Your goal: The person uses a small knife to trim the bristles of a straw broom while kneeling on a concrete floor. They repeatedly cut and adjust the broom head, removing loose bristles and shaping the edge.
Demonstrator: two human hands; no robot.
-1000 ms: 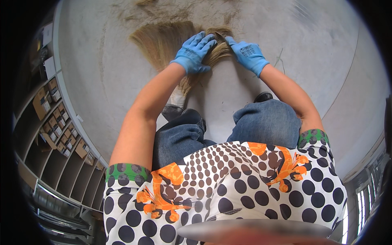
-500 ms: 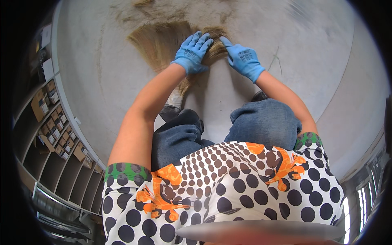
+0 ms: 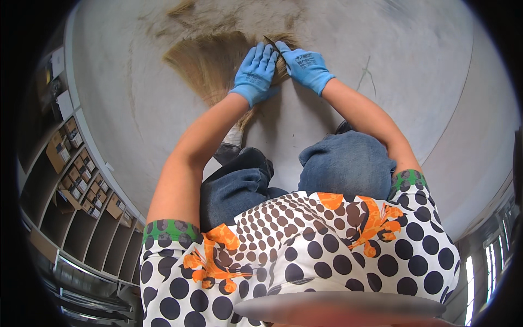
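Observation:
A straw broom [image 3: 204, 60] lies on the floor in front of me, its tan bristles fanned wide to the left. Its narrow, pale wrapped end [image 3: 234, 135] reaches back beside my left shoe. My left hand [image 3: 255, 75], in a blue glove, lies flat over the bristles with its fingers stretched out. Close against its fingertips, my right hand [image 3: 306, 66], also in a blue glove, is closed on a thin dark strip [image 3: 270, 43], whose kind I cannot make out. A tuft of bristles [image 3: 282, 70] shows between the two hands.
Loose straw [image 3: 188, 24] is scattered over the grey floor [image 3: 403, 65] beyond the broom. My jeans-clad knees [image 3: 348, 161] are bent close to me. On the left stands a shelf unit [image 3: 81, 240] with cardboard boxes [image 3: 57, 151] in its upper compartments.
My right hand has moved left, up against my left fingertips. The thin dark strip now shows at its fingers. My left hand has shifted only slightly.

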